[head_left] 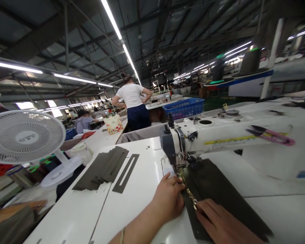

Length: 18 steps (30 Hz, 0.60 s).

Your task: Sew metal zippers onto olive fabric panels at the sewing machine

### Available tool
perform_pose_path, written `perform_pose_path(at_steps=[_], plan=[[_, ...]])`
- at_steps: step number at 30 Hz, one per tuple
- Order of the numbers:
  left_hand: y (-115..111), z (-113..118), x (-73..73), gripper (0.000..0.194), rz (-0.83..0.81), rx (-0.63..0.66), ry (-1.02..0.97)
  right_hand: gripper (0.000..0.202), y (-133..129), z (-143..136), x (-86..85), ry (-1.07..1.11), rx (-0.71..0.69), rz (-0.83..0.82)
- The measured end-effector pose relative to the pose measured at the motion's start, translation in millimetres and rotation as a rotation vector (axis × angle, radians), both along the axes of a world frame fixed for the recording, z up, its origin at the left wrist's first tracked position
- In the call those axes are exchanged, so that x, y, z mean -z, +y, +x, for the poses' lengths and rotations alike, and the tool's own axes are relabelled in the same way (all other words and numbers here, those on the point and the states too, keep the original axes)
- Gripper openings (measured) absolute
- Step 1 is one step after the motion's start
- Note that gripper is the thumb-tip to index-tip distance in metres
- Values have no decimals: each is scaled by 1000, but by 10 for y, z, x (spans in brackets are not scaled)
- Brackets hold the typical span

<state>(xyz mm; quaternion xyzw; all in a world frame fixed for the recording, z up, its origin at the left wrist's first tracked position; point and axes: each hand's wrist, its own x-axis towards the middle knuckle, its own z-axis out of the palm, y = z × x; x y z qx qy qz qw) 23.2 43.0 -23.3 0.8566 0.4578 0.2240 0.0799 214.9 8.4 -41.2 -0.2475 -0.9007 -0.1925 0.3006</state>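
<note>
A dark olive fabric panel [216, 186] lies under the head of a white sewing machine [178, 142]. Along a slot in it runs a zipper [188, 189] with gold teeth, leading up to the presser foot. My left hand [169, 196] is closed at the zipper's left edge, fingertips close to the needle area; its thumb is partly hidden. Lower down, my right hand [218, 217] pinches the zipper by its gold slider, resting over the panel. To the left, a stack of dark slotted pieces [101, 169] sits beside a single slotted strip [125, 173].
A white fan [27, 137] stands at the left. Pink-handled thread snips [271, 135] rest on the machine arm by a yellow measuring tape [228, 139]. Behind are a blue crate [184, 107], a floral bag [113, 124] and a standing person [133, 98]. Another person [83, 122] sits farther left.
</note>
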Motion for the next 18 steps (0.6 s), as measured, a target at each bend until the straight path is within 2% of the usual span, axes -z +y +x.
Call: perform_pose_path(at_steps=[4,7,12,15,18], plan=[[-11,3,-33,41,9,-15,-3,31,75,5,48,32,12,13],[-33,22,-39,39,14,-20,-9,27,143,-36,139,106,-63,-22],[-98,83,56,36,61,-54,-43,23,178,-35,209,74,-163,-141],[-104,87,142,40,93,-37,-91,21,171,15,133,56,-176,-181],[-84,69,194,40,125,-12,-101,17,218,58,-32,-12,-145,-366]])
